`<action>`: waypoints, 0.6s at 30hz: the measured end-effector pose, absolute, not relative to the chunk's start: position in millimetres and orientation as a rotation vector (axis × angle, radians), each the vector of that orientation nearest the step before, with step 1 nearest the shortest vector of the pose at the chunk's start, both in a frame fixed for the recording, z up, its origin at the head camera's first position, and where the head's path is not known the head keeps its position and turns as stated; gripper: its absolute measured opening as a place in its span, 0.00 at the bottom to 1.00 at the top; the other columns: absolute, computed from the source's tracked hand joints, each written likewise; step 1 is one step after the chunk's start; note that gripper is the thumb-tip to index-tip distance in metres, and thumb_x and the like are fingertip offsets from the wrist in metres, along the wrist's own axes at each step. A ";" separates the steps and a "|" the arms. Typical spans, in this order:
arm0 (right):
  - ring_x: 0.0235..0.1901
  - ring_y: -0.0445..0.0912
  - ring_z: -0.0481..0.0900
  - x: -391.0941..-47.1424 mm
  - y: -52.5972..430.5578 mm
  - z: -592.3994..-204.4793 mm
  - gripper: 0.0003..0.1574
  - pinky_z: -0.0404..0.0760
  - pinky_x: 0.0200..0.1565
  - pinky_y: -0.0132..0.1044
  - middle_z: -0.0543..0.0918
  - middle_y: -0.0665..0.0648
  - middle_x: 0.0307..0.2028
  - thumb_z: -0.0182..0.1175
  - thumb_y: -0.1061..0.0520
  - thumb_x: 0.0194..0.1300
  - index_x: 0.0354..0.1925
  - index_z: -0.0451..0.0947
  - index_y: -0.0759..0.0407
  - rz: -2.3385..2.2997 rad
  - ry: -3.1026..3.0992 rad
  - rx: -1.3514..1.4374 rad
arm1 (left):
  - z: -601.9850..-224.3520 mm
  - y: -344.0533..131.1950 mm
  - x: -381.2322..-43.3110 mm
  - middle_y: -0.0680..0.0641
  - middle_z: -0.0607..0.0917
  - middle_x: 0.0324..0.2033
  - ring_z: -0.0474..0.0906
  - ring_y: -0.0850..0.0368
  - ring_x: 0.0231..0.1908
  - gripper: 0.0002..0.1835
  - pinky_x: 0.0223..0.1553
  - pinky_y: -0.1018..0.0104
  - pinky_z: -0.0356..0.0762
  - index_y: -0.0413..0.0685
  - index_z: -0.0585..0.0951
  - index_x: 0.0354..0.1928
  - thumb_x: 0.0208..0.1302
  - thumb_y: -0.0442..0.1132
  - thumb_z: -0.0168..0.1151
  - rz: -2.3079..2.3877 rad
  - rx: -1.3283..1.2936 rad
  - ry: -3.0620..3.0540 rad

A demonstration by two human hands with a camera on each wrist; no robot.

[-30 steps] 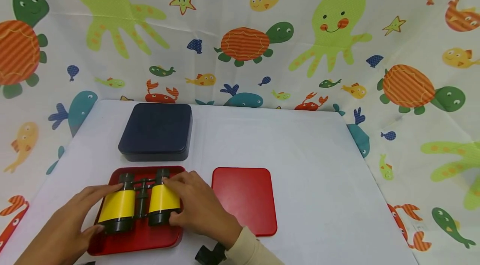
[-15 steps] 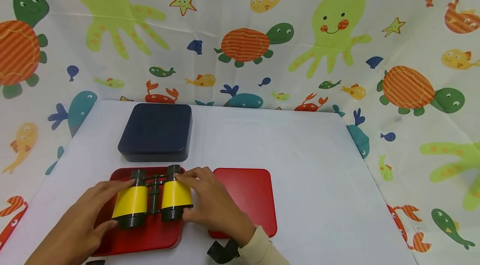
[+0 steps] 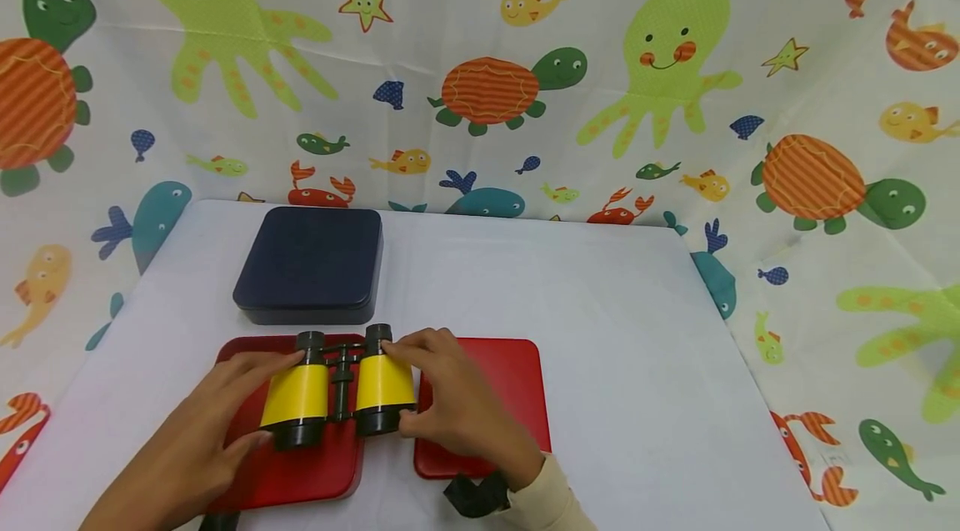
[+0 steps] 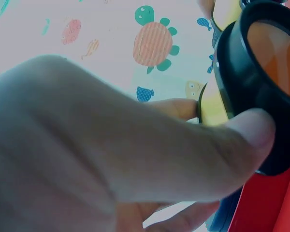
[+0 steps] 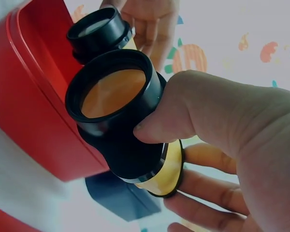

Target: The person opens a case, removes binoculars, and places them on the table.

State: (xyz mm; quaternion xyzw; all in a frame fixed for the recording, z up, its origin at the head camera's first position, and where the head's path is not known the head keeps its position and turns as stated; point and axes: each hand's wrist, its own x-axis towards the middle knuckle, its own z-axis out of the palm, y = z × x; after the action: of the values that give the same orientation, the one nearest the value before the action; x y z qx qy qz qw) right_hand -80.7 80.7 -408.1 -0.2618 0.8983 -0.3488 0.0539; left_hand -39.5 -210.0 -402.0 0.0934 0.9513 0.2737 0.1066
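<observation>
Sea-creature cloth (image 3: 431, 6) hangs behind a white surface (image 3: 637, 381). The person's left grip (image 3: 204, 429) and right grip (image 3: 459, 408) pinch yellow-and-black binoculars (image 3: 342, 381) by either barrel over an uncovered red tin (image 3: 300, 481), the right barrel past its wall. Behind sits a closed navy tin (image 3: 309, 260), contents hidden; a red lid (image 3: 510, 389) lies alongside.

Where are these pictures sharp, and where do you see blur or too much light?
Head view: fairly even light, the yellow-and-black binoculars look sharp; left wrist view: the left hand is soft, a pale streak marks the round orange lens; right wrist view: the dark blue rectangular box is blurred, the white sea-animal cloth washed out.
</observation>
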 end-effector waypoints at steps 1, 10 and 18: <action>0.57 0.36 0.67 -80.8 82.6 -407.4 0.51 0.82 0.46 0.26 0.74 0.42 0.58 0.75 0.54 0.45 0.68 0.71 0.39 -1.069 2.724 -0.796 | -401.2 -208.2 -39.5 0.42 0.70 0.65 0.67 0.39 0.61 0.54 0.39 0.45 0.86 0.64 0.66 0.72 0.40 0.37 0.82 0.809 0.280 2.805; 0.57 0.36 0.67 -81.2 100.9 -404.0 0.50 0.81 0.51 0.31 0.75 0.42 0.58 0.72 0.55 0.46 0.69 0.71 0.40 -1.073 2.726 -0.830 | -398.1 -194.0 -41.7 0.45 0.71 0.65 0.66 0.43 0.63 0.55 0.39 0.50 0.87 0.67 0.66 0.72 0.38 0.39 0.84 0.849 0.354 2.838; 0.59 0.37 0.67 -80.3 118.2 -406.3 0.51 0.83 0.51 0.36 0.74 0.41 0.59 0.73 0.55 0.44 0.68 0.70 0.36 -1.103 2.718 -0.773 | -396.4 -181.5 -43.4 0.52 0.73 0.62 0.67 0.50 0.62 0.55 0.41 0.56 0.87 0.72 0.65 0.72 0.40 0.41 0.84 0.864 0.458 2.869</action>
State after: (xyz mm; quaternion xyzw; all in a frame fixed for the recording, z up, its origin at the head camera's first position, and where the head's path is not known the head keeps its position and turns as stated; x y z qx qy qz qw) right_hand -80.3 118.2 -406.3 -0.2543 0.8948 -0.3629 0.0541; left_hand -43.4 -181.5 -396.4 0.1508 0.9451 0.2846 0.0553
